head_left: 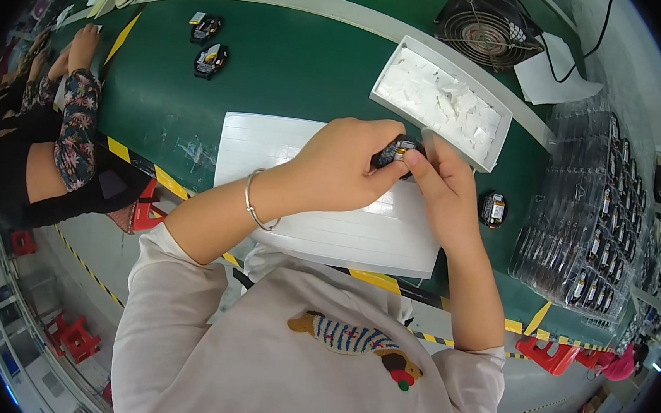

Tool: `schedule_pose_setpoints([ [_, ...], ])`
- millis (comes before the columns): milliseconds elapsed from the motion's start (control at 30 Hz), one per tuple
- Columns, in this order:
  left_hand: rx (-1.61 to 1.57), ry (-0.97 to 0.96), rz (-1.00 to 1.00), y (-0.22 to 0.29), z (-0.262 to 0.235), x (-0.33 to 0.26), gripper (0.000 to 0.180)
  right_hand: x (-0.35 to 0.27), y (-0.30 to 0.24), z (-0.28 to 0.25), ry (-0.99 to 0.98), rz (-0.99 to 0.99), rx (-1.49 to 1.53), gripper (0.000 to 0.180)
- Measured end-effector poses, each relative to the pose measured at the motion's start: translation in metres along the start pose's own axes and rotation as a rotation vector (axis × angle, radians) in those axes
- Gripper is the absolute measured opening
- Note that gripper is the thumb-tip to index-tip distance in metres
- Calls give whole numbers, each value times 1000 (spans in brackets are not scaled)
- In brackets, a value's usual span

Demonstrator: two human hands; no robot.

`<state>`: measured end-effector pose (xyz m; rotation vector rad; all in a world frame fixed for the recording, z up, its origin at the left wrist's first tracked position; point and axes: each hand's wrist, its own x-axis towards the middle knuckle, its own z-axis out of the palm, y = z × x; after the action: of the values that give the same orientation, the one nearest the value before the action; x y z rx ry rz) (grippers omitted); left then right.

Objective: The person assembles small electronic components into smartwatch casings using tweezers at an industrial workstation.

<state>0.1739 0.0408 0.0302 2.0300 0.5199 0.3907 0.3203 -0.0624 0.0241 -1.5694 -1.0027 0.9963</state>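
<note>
A small black round electronic module, like an open watch body, is held over the white sheet. My left hand grips it from the left, fingers wrapped round its edge. From the right, my right hand closes on the same module, its thumb pressed against the top face. Beside the right index finger shows a greyish blurred sliver; I cannot tell what it is. Beneath both hands lies the white lined sheet. Another black module rests on the green table just right of my right hand.
Beyond my hands stands a white box with white scraps inside. Stacked clear plastic trays hold several modules at right. Two more modules lie at the far left. A black fan sits at the back; a co-worker's arm is at left.
</note>
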Motion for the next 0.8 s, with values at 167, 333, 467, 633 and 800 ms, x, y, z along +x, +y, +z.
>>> schedule_pose_setpoints([
  [167, 209, -107, 110, 32, -30, -8, 24, -15, -17, -25, 117, -135, 130, 14],
  [333, 225, 236, -60, 38, -111, -25, 22, -44, -12, -91, 408, -77, 74, 17],
  [467, 759, 607, -263, -51, -189, -42, 32, -63, 12, -116, 480, 52, 41, 14],
  [633, 721, 526, -459, -122, -193, -55, 41, -70, 17, -92, 546, -47, -650, 17],
  [800, 374, 600, -438, -137, -187, -40, 28, -65, 22, -87, 569, 44, -902, 18],
])
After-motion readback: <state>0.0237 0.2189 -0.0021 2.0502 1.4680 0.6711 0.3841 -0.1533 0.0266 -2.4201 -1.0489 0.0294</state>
